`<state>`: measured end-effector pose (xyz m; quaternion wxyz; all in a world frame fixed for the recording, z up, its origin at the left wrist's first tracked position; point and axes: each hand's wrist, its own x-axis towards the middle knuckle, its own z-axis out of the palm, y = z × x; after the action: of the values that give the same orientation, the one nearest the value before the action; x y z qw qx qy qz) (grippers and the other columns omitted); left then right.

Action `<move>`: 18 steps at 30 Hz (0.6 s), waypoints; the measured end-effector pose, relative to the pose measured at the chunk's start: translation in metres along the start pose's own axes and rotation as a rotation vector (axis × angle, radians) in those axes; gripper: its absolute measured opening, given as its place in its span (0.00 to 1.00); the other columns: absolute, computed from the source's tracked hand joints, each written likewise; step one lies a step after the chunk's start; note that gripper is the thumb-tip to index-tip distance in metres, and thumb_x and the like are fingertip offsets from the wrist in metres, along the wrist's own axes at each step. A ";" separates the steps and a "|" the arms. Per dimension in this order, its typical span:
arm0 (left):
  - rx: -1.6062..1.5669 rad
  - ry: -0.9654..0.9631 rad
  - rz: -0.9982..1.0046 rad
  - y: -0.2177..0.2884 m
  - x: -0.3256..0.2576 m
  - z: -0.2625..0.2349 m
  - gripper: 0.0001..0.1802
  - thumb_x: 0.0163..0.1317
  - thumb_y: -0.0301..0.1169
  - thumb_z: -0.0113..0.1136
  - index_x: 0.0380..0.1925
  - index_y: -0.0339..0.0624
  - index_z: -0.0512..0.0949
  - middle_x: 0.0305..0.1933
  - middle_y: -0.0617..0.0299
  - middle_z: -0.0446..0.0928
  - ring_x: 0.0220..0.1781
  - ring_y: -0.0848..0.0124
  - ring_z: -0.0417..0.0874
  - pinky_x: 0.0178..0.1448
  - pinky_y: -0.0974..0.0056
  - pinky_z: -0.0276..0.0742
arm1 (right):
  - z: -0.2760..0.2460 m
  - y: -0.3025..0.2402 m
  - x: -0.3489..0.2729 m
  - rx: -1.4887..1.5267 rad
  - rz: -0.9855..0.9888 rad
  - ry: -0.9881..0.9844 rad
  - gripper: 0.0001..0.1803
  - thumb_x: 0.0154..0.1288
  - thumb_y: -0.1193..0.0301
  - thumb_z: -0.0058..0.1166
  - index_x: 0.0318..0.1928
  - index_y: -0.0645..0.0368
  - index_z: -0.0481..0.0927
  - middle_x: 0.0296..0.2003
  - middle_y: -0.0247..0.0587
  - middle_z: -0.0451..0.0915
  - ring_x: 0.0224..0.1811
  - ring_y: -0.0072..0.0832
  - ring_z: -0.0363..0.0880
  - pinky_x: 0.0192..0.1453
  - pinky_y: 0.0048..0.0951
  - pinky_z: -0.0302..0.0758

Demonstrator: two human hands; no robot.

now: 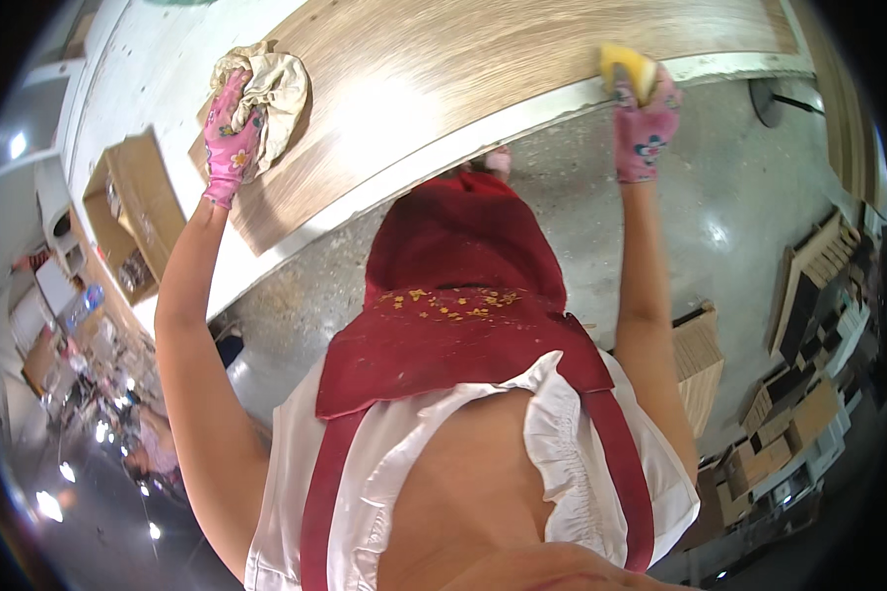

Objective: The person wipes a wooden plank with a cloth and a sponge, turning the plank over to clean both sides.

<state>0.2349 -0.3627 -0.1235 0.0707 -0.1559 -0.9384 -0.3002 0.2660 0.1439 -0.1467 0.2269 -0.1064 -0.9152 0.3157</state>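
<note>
A wood-grain panel [434, 61] lies across a white workbench [94, 84] in front of me. Wearing a pink flowered glove, my left hand [233, 138] is closed on a crumpled cream cloth [281, 98], which rests on the panel's left end. My right hand [648, 120], in a matching glove, grips a yellow sponge [625, 65] at the panel's near edge, toward its right end. The fingers of the right hand are partly hidden behind the sponge and slightly blurred.
An open cardboard box [133, 212] stands on the bench at the left. Long boards [843, 98] line the far right. Stacked cartons and panels [808, 424] sit on the grey floor [729, 246] at the right. My red apron [463, 256] is close to the bench edge.
</note>
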 end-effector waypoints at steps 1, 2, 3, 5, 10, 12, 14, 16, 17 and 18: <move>-0.013 0.029 -0.018 -0.009 -0.009 -0.002 0.31 0.51 0.19 0.59 0.59 0.43 0.72 0.62 0.56 0.72 0.67 0.63 0.69 0.72 0.60 0.57 | 0.006 0.002 0.003 -0.029 -0.179 0.114 0.22 0.53 0.65 0.64 0.47 0.58 0.75 0.36 0.45 0.77 0.35 0.40 0.77 0.38 0.38 0.76; -0.026 0.056 -0.035 -0.018 -0.016 -0.005 0.31 0.51 0.19 0.59 0.59 0.43 0.72 0.62 0.57 0.72 0.67 0.63 0.69 0.72 0.60 0.56 | 0.016 -0.005 -0.011 0.021 -0.136 0.031 0.23 0.52 0.64 0.64 0.48 0.58 0.74 0.37 0.46 0.76 0.35 0.41 0.77 0.38 0.39 0.76; -0.023 0.058 -0.026 -0.015 -0.017 -0.004 0.29 0.53 0.18 0.59 0.58 0.42 0.72 0.63 0.60 0.72 0.67 0.65 0.68 0.72 0.61 0.56 | 0.020 -0.030 -0.033 0.058 -0.092 -0.056 0.24 0.51 0.63 0.64 0.48 0.57 0.74 0.37 0.47 0.76 0.36 0.42 0.77 0.38 0.39 0.76; -0.037 0.061 -0.051 -0.017 -0.020 -0.004 0.29 0.53 0.19 0.59 0.59 0.42 0.72 0.63 0.59 0.72 0.66 0.65 0.68 0.71 0.62 0.58 | 0.027 -0.069 -0.076 0.075 -0.117 -0.183 0.27 0.49 0.61 0.64 0.49 0.57 0.73 0.38 0.49 0.75 0.37 0.46 0.76 0.39 0.42 0.76; 0.035 0.095 0.067 -0.021 -0.019 -0.001 0.27 0.53 0.27 0.61 0.56 0.39 0.73 0.58 0.51 0.73 0.63 0.57 0.70 0.69 0.58 0.62 | 0.074 -0.161 -0.180 0.163 -0.332 -0.443 0.30 0.46 0.57 0.63 0.51 0.51 0.72 0.41 0.46 0.75 0.39 0.42 0.77 0.41 0.43 0.75; 0.083 0.088 0.069 -0.009 -0.013 -0.008 0.27 0.52 0.33 0.62 0.53 0.36 0.74 0.55 0.46 0.74 0.61 0.51 0.72 0.67 0.55 0.65 | 0.090 -0.199 -0.214 0.150 -0.406 -0.638 0.30 0.47 0.54 0.62 0.52 0.47 0.72 0.43 0.41 0.74 0.41 0.38 0.76 0.44 0.42 0.75; 0.070 0.101 0.055 0.005 -0.005 0.001 0.26 0.53 0.33 0.62 0.53 0.37 0.73 0.55 0.46 0.75 0.60 0.52 0.72 0.67 0.56 0.64 | 0.105 -0.225 -0.235 0.203 -0.535 -0.702 0.32 0.48 0.54 0.62 0.55 0.46 0.71 0.46 0.39 0.72 0.45 0.35 0.74 0.47 0.42 0.74; 0.051 0.135 0.053 -0.001 -0.008 0.001 0.26 0.53 0.33 0.62 0.53 0.37 0.73 0.55 0.47 0.75 0.60 0.52 0.72 0.67 0.57 0.64 | 0.112 -0.275 -0.248 0.263 -0.597 -0.717 0.28 0.49 0.57 0.62 0.51 0.51 0.73 0.41 0.38 0.73 0.41 0.38 0.75 0.44 0.42 0.75; 0.066 0.135 0.060 -0.004 -0.011 -0.002 0.26 0.53 0.34 0.62 0.54 0.38 0.73 0.55 0.47 0.74 0.61 0.52 0.72 0.68 0.57 0.63 | 0.117 -0.293 -0.258 0.281 -0.620 -0.765 0.28 0.49 0.57 0.62 0.51 0.52 0.73 0.41 0.40 0.73 0.42 0.39 0.75 0.44 0.42 0.75; 0.035 0.143 0.060 -0.010 -0.011 0.002 0.26 0.53 0.33 0.62 0.54 0.38 0.73 0.56 0.47 0.74 0.61 0.53 0.72 0.68 0.57 0.63 | 0.125 -0.306 -0.269 0.287 -0.645 -0.786 0.28 0.49 0.58 0.62 0.51 0.53 0.72 0.41 0.40 0.72 0.42 0.38 0.75 0.44 0.41 0.75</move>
<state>0.2422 -0.3724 -0.1328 0.1492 -0.1610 -0.9309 -0.2919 0.4251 -0.2510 -0.1360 -0.0354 0.3390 -0.8650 0.3682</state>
